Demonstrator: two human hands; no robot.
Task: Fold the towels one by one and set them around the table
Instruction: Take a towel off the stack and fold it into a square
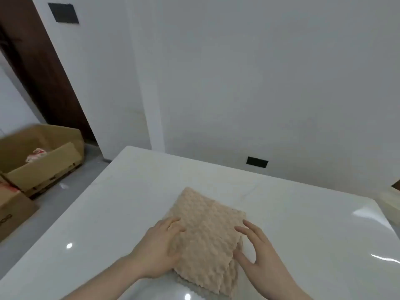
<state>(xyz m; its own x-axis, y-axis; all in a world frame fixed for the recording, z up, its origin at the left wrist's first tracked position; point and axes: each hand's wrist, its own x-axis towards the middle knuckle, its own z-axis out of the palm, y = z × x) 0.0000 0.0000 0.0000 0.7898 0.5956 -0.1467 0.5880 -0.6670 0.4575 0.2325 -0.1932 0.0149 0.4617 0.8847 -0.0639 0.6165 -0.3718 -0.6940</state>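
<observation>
both hands' grip slack on a folded towel

grip first: neither hand has hold of anything. left hand (159, 249) lies flat on the left edge of the towel (207, 239), fingers nearly straight and pressing down on the cloth. right hand (258, 257) sits at the towel's right edge, fingers spread and lightly bent, thumb touching the cloth's side; nothing is pinched or curled round.

largest thing in view is the white wall (259, 83), with a dark switch plate (63, 13) high on the left and a dark socket (257, 162) low, just above the table's far edge. next, the glossy white table (108, 202), carrying the towel near its front middle, close to the person. a brown door (39, 68) stands at the far left. on the grey floor (49, 204) left of the table sits an open cardboard box (43, 161) with something pink and white inside, and a second box (13, 211) just in front of it.

the towel is peach, bumpy in texture, folded into a rough rectangle of stacked layers, the lower layers showing at its near right corner.
</observation>
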